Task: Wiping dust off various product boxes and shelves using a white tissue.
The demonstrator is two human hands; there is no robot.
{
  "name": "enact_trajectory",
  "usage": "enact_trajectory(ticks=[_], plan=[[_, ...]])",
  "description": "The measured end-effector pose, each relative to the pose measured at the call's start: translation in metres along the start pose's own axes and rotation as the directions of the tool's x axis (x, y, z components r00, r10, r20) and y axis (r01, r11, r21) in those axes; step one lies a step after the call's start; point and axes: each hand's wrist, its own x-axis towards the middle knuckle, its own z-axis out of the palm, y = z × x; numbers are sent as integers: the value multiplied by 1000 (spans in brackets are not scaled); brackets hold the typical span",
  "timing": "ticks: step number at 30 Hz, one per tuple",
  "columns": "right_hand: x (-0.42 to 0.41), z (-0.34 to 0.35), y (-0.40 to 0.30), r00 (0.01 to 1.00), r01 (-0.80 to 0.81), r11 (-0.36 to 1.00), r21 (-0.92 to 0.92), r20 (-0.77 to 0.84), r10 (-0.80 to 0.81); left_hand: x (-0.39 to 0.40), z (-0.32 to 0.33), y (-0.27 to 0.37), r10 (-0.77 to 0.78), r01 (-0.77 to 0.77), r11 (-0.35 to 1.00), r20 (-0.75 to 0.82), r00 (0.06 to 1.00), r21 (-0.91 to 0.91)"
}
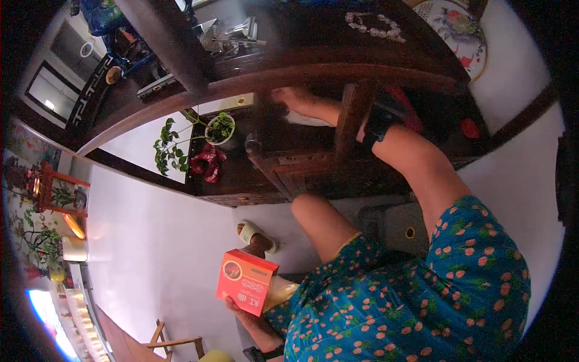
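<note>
At the bottom, my left hand (239, 312) grips a red cardboard box (244, 283) by its lower edge, in front of my knee. The box bears writing and a round picture. My right arm reaches into a dark wooden display shelf (307, 169), with a black band (382, 124) at the wrist. An upright wooden post (353, 120) hides part of my right hand (301, 102). Beyond the post its blurred fingers show under a curved rail, just above a pale thing (310, 119). Whether those fingers hold anything is unclear.
Left of my right hand are a potted plant (220, 129) and a dark red ornament (208, 163). The upper shelf bears metal pieces (226, 36) and a beaded bracelet (375, 26). A painted round plate (457, 38) stands far right. A wooden stool (174, 341) is low left.
</note>
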Motion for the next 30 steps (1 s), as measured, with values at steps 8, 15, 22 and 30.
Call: enact_trajectory(ticks=[8,15,22,30], plan=[[-66,-73,-30,998,37,975,221,45,-48,-8,20,3,14,-11,998,-55,998,62],[-181,-106,-101,969,-191,946,-264,104,225,17,-31,-11,0,5,999,142,990,-32],[-241,-106,-91,791,269,809,-523,599,124,16,-16,-7,29,-22,999,145,989,-46],[-187,-80,-115,941,141,883,-447,337,20,-3,6,-5,117,-116,987,7,993,-115]])
